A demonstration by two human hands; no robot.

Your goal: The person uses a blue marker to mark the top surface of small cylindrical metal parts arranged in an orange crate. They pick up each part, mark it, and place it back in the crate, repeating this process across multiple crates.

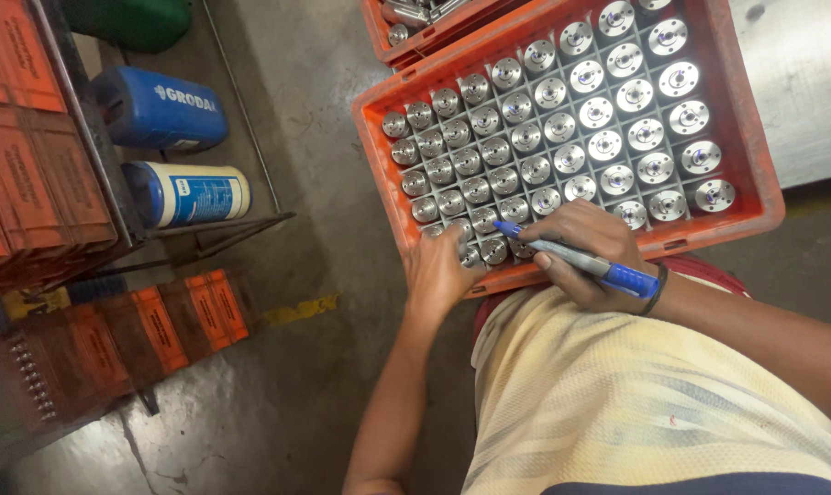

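An orange plastic crate [755, 174] holds several round silver metal parts [562, 128] set in a grey divider grid. My right hand [585, 243] grips a blue marker pen [581, 259], its tip pointing left over the parts at the crate's near edge. My left hand [441, 270] rests on the near left corner of the crate, fingers touching the metal parts there. The crate sits in front of my torso, on something red under its near edge.
A second orange crate [406, 27] with metal pieces lies beyond. On the left, a metal rack [94, 156] carries orange crates and two lying containers, one blue [159, 110], one white and blue [191, 194]. More orange crates [159, 325] stand on the concrete floor.
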